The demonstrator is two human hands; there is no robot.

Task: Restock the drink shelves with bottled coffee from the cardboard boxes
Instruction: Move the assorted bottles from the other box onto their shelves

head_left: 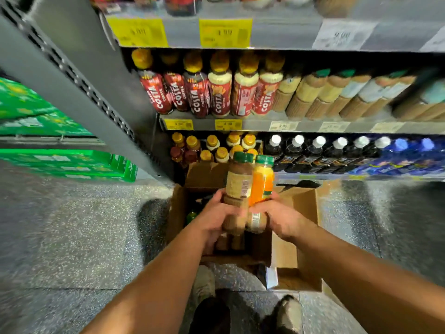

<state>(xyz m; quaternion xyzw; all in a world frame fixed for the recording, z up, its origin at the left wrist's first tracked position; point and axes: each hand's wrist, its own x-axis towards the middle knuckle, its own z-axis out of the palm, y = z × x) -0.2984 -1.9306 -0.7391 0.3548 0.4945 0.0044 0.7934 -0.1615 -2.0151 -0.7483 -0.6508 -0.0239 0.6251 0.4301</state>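
My left hand (218, 214) and my right hand (280, 216) together clasp a bunch of green-capped coffee bottles (238, 186) above an open cardboard box (178, 208) on the floor. One held bottle has an orange label (261, 186). More bottles stand inside the box under my hands, partly hidden. A second open cardboard box (305, 208) stands to the right. On the middle shelf (265, 124), a row of brown green-capped coffee bottles (337, 95) lies to the right of red Costa coffee bottles (192, 92).
The bottom shelf holds yellow-capped bottles (216, 147), dark white-capped bottles (320, 150) and blue bottles (409, 150). Green crates (72, 162) are stacked at the left beyond a grey shelf upright (79, 75). My shoes (286, 312) stand on speckled floor behind the boxes.
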